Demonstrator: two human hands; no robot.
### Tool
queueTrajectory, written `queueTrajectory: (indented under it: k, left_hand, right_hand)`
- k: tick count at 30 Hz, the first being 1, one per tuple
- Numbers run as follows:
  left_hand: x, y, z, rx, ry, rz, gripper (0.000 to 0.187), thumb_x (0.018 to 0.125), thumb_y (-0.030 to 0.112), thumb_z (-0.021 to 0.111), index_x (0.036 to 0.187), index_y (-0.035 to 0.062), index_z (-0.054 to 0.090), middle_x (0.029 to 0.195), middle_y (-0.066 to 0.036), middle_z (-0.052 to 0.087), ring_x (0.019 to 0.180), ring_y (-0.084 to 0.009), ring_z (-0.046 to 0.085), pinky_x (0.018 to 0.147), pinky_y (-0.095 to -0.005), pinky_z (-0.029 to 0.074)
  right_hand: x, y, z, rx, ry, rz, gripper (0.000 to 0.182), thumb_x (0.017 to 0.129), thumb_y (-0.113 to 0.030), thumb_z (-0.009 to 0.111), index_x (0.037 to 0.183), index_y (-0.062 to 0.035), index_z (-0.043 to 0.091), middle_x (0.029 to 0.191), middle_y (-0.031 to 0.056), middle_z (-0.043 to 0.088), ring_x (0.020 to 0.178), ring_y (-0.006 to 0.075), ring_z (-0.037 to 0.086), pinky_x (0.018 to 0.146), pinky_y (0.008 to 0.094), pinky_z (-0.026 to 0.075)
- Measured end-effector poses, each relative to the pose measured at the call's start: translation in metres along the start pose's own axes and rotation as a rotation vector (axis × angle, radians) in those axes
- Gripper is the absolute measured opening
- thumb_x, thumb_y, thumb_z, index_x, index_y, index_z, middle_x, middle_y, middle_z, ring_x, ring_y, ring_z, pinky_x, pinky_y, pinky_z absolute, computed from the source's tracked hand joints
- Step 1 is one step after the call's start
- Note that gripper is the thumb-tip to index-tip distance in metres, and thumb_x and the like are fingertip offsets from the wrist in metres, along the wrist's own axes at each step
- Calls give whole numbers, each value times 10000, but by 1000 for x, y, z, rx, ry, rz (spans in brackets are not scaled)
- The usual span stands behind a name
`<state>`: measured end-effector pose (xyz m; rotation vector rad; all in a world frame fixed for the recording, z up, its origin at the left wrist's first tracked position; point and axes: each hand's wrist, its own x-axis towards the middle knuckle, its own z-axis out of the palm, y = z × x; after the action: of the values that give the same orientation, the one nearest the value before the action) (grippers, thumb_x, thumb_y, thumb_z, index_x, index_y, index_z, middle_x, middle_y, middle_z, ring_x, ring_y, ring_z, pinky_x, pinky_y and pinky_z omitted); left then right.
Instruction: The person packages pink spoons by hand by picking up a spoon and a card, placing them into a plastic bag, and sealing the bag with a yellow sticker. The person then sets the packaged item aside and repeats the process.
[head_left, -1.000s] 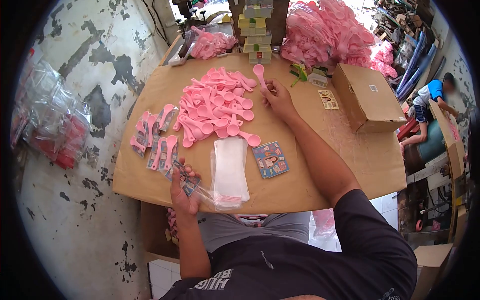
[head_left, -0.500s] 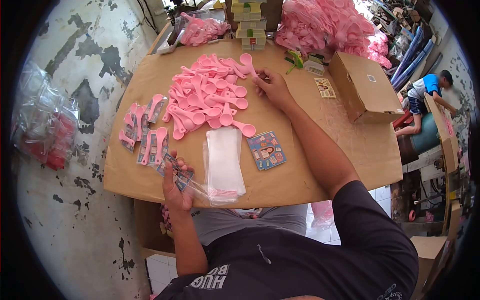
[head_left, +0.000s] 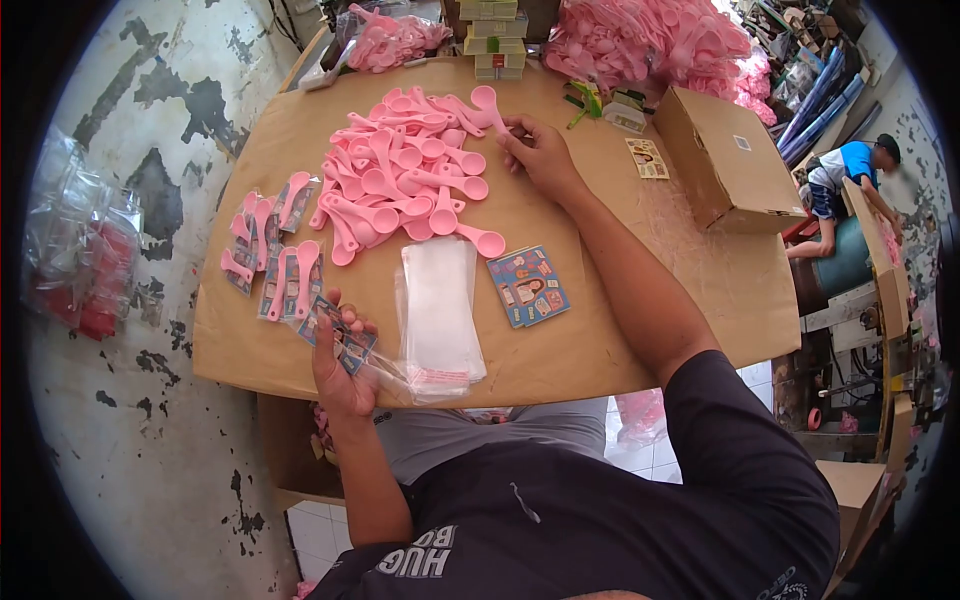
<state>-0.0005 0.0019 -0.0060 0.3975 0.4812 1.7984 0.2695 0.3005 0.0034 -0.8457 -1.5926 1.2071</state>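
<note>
My right hand (head_left: 542, 158) pinches the handle end of a pink measuring spoon (head_left: 486, 100), bowl pointing away, at the right edge of a heap of pink spoons (head_left: 382, 180). Near the front left table edge, my left hand (head_left: 343, 365) is closed on a clear plastic bag with a blue printed card (head_left: 352, 350) inside. Left of the heap lie several bagged cards with pink spoons (head_left: 304, 280) on them. A stack of clear bags (head_left: 440, 310) lies in front of me, and beside it a small pile of blue printed cards (head_left: 530, 287).
A cardboard box (head_left: 725, 165) stands at the table's right, near a yellowish sticker sheet (head_left: 647, 159). Large bags of pink spoons (head_left: 650, 45) and stacked small boxes (head_left: 495, 45) are along the back. Another person (head_left: 845, 180) bends over at far right.
The view has shifted slightly, so the whole table appears a little further up and left. My right hand still grips the spoon, and my left hand still holds the bagged card.
</note>
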Motion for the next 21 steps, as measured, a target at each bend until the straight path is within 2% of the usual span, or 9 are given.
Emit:
queueTrajectory:
  k: [11,14,16,21]
  left_hand:
    - [-3,-2,2,84,23,34,478,1037,232,624,1419,-1,454,1018,-56,568,922,-136,587,907,-323,522]
    - [-3,-1,1,93,41,26,483,1033,222,628,1424,0,451,1023,-57,576,927,-136,591,916,-328,523]
    - [-2,-1,-1,93,38,26,484,1031,219,630,1425,0,452,1027,-57,580,930,-136,594,919,-330,524]
    - [-2,-1,-3,102,28,27,488,1027,218,634,1424,-1,454,1034,-57,590,939,-138,603,922,-337,527]
  right_hand:
    - [-3,-5,3,-28,-19,-17,375,992,-113,671,1333,3,565,896,11,629,682,63,587,593,219,483]
    - [-3,-4,3,-49,-25,-18,370,990,-117,675,1322,1,564,895,10,628,680,60,584,590,215,477]
    - [-2,-1,3,-44,-15,-43,324,975,-101,696,1262,8,593,844,13,627,650,65,600,551,223,482]
    - [-1,0,3,-40,-15,-37,313,974,-106,699,1250,5,602,838,12,633,649,62,599,551,223,481]
